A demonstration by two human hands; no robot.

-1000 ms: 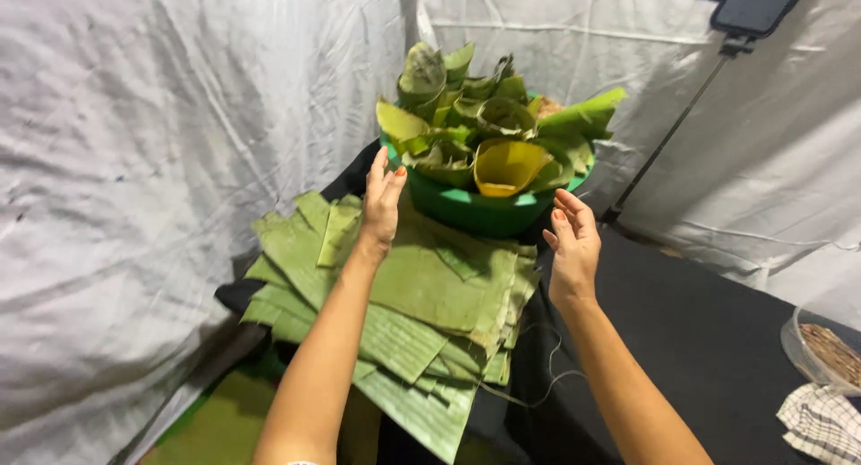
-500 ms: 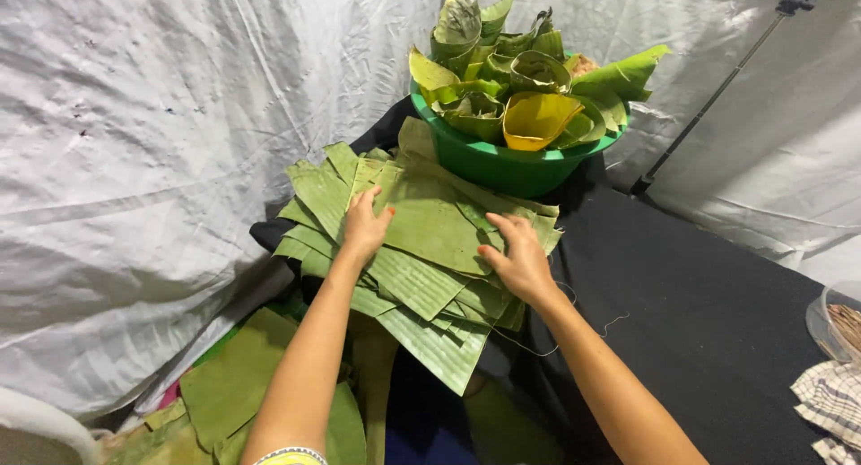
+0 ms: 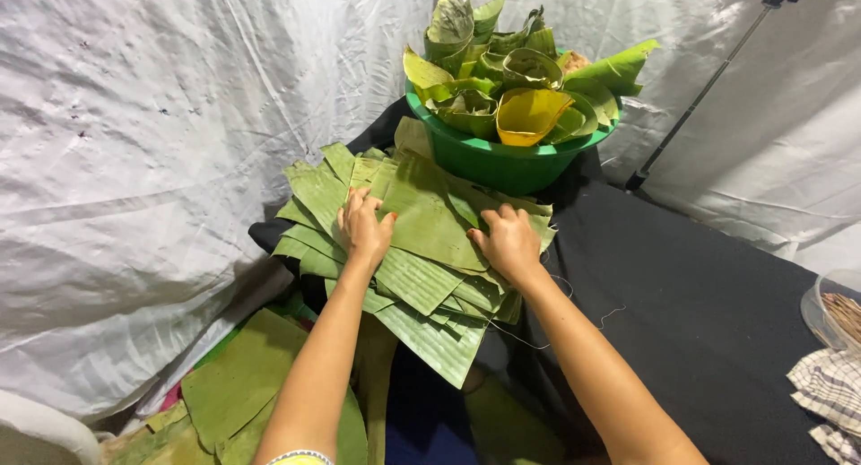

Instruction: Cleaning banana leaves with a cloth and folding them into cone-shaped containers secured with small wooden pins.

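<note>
From the head camera I see a black-covered table walled by white sheeting, and on it, just beyond my fingertips, a green basin heaped with rolled leaf cones. Under my fingers lies the stack of cut banana leaves, at the table's edge. My left hand and right hand rest flat on it, fingers loosely spread, pinching nothing; to lift one sheet cleanly I'd judge it best to feel for the top leaf's edge.

White sheeting walls the space from 7 to 3 o'clock, creased, evenly lit. Black-clothed surface at 4 o'clock. Dark stand pole leans at 2 o'clock. Checked cloth at 4 o'clock edge.
</note>
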